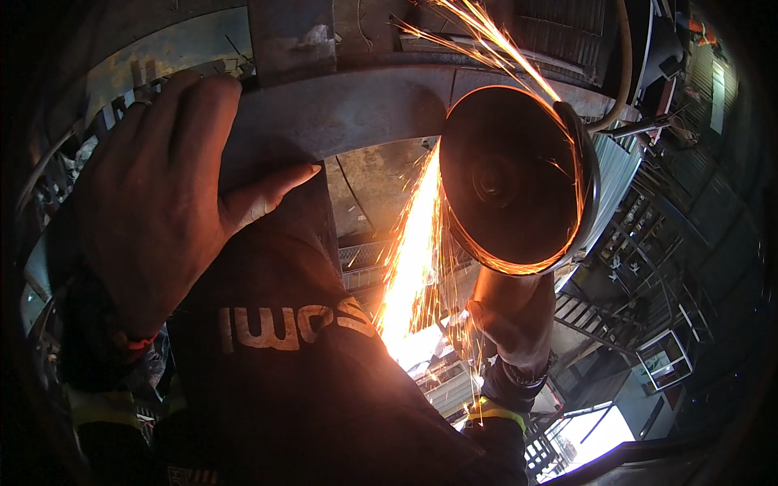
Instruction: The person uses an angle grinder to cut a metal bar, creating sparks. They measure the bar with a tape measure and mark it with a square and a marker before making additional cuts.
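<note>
Left hand point(154, 219) lies flat and spread on the curved steel plate point(348, 113), fingers wide, thumb pointing toward the cut; it grips nothing, it only steadies the work. Right hand point(515, 312) is closed around the body of the angle grinder point(519, 182), seen from beneath; most of the grip is hidden behind the disc guard, so finger placement cannot be told exactly. The disc point(502, 178) meets the plate's lower edge at upper centre of the view, just beside the left thumb; a stream of sparks point(413, 267) falls downward between the two forearms, and a thinner spray leaves upward past the guard. Judgement on the step in hand: the disc ought to be held at a steady, shallow angle with light, even pressure, fed along the edge rather than forced into it; the left thumb sits near the wheel and would be safer drawn back; both hands are bare, and the spark stream passes close to the dark printed garment point(284, 340) below, which is a burn risk. Materials: the plate is grey, dull, mill-scaled steel with a smooth bend; the disc is round, dark, rimmed in orange glow; the guard is thin curved metal; a hose or cable point(624, 73) arcs behind the grinder.
</note>
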Demonstrator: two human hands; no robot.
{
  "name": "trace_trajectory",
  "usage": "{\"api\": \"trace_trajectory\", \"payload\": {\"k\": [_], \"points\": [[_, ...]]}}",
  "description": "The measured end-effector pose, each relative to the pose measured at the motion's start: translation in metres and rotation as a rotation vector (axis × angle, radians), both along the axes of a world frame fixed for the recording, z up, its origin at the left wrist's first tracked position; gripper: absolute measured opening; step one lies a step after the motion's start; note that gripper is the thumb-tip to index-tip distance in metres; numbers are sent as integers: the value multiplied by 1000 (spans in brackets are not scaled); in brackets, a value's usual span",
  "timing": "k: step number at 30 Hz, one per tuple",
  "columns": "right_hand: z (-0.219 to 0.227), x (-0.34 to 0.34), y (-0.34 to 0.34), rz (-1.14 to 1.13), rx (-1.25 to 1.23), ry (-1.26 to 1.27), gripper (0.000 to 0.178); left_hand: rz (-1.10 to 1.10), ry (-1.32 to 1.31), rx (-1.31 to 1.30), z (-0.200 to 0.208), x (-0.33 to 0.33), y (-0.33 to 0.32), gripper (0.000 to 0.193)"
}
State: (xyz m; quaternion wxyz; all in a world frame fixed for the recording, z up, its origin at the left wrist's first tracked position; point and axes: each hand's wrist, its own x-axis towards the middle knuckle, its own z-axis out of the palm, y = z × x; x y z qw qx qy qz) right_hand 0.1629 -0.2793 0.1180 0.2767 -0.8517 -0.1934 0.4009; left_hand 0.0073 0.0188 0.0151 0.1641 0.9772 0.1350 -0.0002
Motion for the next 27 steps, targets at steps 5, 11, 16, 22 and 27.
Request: {"api": "trace_trajectory", "payload": {"k": [5,11,16,22,27], "points": [[-4,-9,2,-205,72,84,87,-2,5,16,-1,-1,0,75],[-4,4,17,-73,11,6,86,8,24,-8,2,0,-2,74],[-10,11,20,-131,-1,-46,83,13,48,-9,4,3,-2,74],[-9,21,32,-153,15,-16,80,26,26,3,6,6,-1,73],[-2,17,27,-69,-28,-59,81,14,23,29,7,7,-1,72]]}}
